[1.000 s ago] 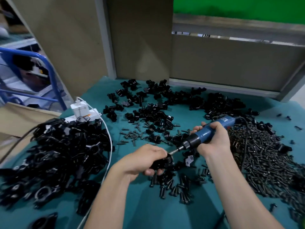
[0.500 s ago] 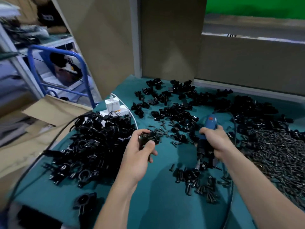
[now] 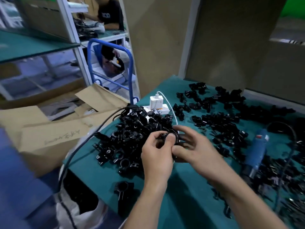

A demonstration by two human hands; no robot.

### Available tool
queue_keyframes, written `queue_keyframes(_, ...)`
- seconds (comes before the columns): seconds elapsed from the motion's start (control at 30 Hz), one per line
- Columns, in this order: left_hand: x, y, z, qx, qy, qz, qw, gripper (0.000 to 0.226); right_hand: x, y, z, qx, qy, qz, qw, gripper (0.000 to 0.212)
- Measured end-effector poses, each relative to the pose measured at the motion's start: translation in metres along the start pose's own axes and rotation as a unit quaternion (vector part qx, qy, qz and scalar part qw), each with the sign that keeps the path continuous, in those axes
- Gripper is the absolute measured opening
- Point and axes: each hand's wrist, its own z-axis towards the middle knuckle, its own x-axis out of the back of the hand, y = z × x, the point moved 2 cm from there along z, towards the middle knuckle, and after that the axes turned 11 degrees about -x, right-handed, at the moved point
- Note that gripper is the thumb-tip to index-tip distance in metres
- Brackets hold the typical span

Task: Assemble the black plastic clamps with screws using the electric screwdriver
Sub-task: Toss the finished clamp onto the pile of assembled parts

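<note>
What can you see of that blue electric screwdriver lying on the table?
The electric screwdriver is a blue tool, plastic by its look, with a pale label bearing a red mark near its far end and a dark nose at its near end. It lies on the green table cover among black clamp parts, nose toward the person. A dark cable loops from its far end. Neither the left hand nor the right hand touches it.

Soft, even light falls from above, and the teal cloth table top (image 3: pixel 102 176) looks bright enough. Dark shadows sit under the heap of black plastic clamps (image 3: pixel 128 142). Everything is smeared and fuzzy, most at the left edge and bottom right. The blue electric screwdriver (image 3: pixel 257 151) is blurry, and the one held black plastic clamp (image 3: pixel 175 134) is hard to make out.
</note>
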Motion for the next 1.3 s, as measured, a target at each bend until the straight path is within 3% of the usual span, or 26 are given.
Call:
queue_keyframes(0.07,0.011,0.002,0.007,0.01,0.028,-0.009,1.0,0.006,-0.024,-0.01,0.009,0.045,0.009,-0.005,0.999,0.045)
queue_keyframes(0.17,0.036,0.015,0.016,-0.07,0.058,0.172,0.981,0.023,-0.039,-0.02,0.033,0.038,0.044,0.01,0.998,0.037)
queue_keyframes(0.23,0.05,0.027,0.011,-0.126,0.108,0.228,0.96,0.035,-0.047,-0.028,0.048,0.031,0.078,0.008,0.996,0.033)
queue_keyframes(0.33,0.072,0.031,-0.004,-0.147,0.172,0.31,0.924,0.063,-0.059,-0.035,0.066,0.104,0.146,-0.118,0.977,0.035)
queue_keyframes(0.4,0.086,0.022,-0.013,-0.105,0.131,0.395,0.903,0.078,-0.07,-0.037,0.075,0.155,0.147,-0.243,0.946,0.043)
queue_keyframes(0.43,0.09,0.017,-0.017,-0.077,0.071,0.456,0.884,0.084,-0.075,-0.035,0.079,0.164,0.134,-0.283,0.935,0.046)
queue_keyframes(0.5,0.092,0.006,-0.026,-0.03,-0.06,0.574,0.816,0.096,-0.083,-0.03,0.089,0.145,0.11,-0.328,0.927,0.05)
queue_keyframes(0.53,0.092,0.001,-0.027,-0.031,-0.094,0.594,0.799,0.098,-0.084,-0.028,0.094,0.123,0.101,-0.331,0.93,0.052)
queue_keyframes(0.7,0.087,-0.003,-0.028,-0.036,-0.148,0.614,0.774,0.104,-0.076,-0.02,0.11,0.04,0.063,-0.293,0.953,0.068)
queue_keyframes(0.8,0.091,0.004,-0.023,-0.04,-0.107,0.568,0.815,0.105,-0.065,-0.016,0.118,-0.008,0.027,-0.269,0.963,0.072)
queue_keyframes(0.93,0.088,0.013,-0.019,-0.103,-0.003,0.493,0.864,0.095,-0.061,-0.012,0.122,-0.012,0.025,-0.274,0.961,0.075)
queue_keyframes(1.03,0.078,0.006,-0.011,-0.118,0.052,0.47,0.873,0.075,-0.06,-0.009,0.12,0.0,0.035,-0.259,0.965,0.076)
queue_keyframes(1.2,0.069,-0.002,-0.013,-0.117,0.063,0.527,0.84,0.04,-0.042,-0.002,0.1,0.069,0.103,-0.222,0.967,0.062)
queue_keyframes(1.3,0.076,-0.011,-0.009,-0.098,0.055,0.472,0.875,0.039,-0.025,0.004,0.083,0.085,0.121,-0.228,0.962,0.055)
